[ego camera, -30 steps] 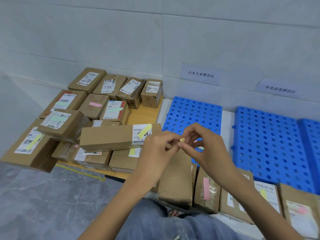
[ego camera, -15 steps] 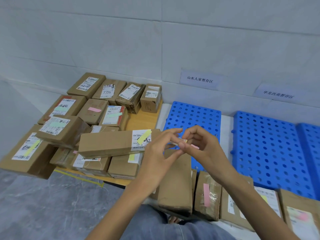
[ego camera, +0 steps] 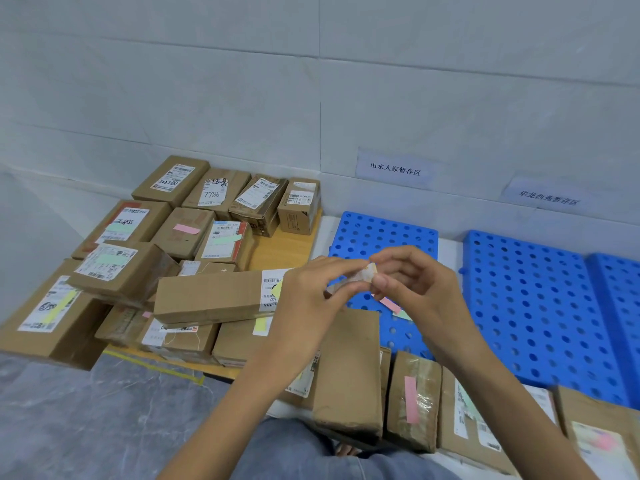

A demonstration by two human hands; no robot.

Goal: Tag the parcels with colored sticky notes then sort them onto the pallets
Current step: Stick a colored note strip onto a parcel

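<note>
My left hand [ego camera: 308, 299] and my right hand [ego camera: 415, 289] meet in mid-air above the parcels, both pinching a small pack of sticky notes [ego camera: 367, 273]; pink and green strips [ego camera: 391, 304] hang under the right hand. Below the hands lies a plain brown parcel [ego camera: 349, 368] with no note visible on it. A long parcel [ego camera: 211, 294] with a yellow note sits just left of my left hand. Two blue perforated pallets [ego camera: 381, 237] [ego camera: 540, 306] lie behind the hands, with nothing on them.
Several tagged parcels are stacked on a wooden board [ego camera: 284, 251] at the left. More parcels with pink and green notes [ego camera: 412, 400] line the near edge at right. Two paper signs [ego camera: 394, 168] hang on the wall. Grey floor [ego camera: 104, 410] lies at lower left.
Both hands stayed together over the parcels and rose slightly, fingers working at the note pack. The pink and green strips now show under the right hand.
</note>
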